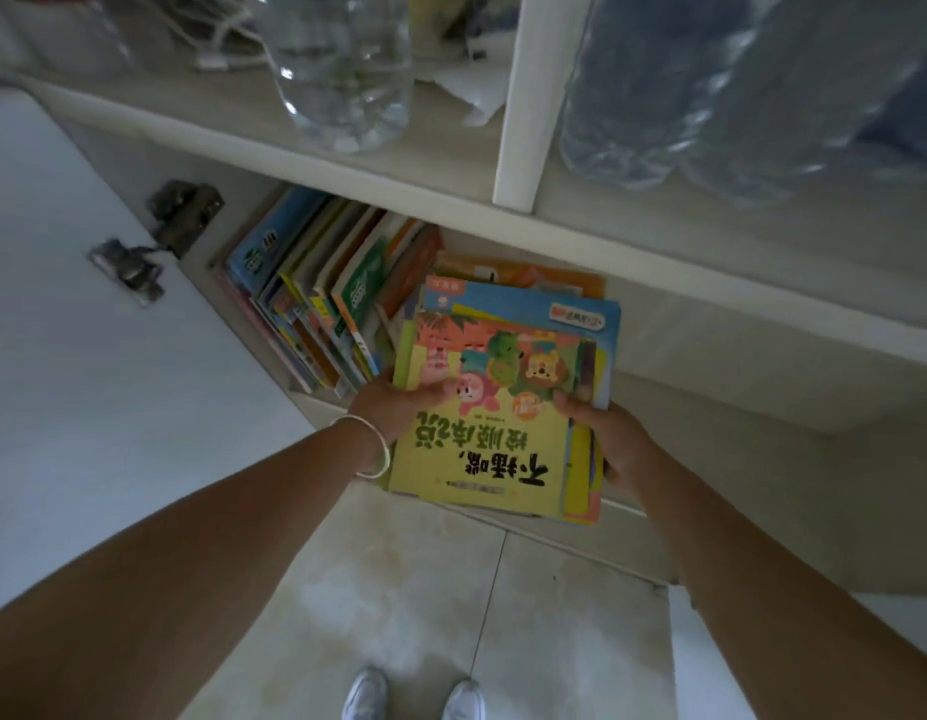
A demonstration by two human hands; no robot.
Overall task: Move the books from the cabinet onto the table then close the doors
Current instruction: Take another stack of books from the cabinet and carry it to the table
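Both hands on a flat stack [498, 407] of picture books, centre of frame, at the mouth of the cabinet's bottom compartment. Left hand [394, 407] grips the stack's left edge, thumb curled over the top cover, fingers hidden beneath; white bangle [370, 446] on that wrist. Right hand [614, 441] closed on the stack's right edge, thumb on top, fingers under. Top book yellow, cartoon animals, large black characters; blue and orange covers show under it toward the back. Near end of the stack juts out past the compartment's front lip, over the tiled floor [425, 589]; whether it rests on the compartment floor or is lifted clear, cannot tell.

Just left of the stack, a row of books [316, 293] stands leaning inside the same compartment. Open door [87, 330] fills the left of frame, hinge [183, 213] at its inner edge.

Shelf [451, 163] above: clear plastic bottle [342, 70] upper centre, a white divider [534, 96] right of it, blurred wrapped bottles [737, 96] upper right. White shoes [414, 696] at bottom centre.
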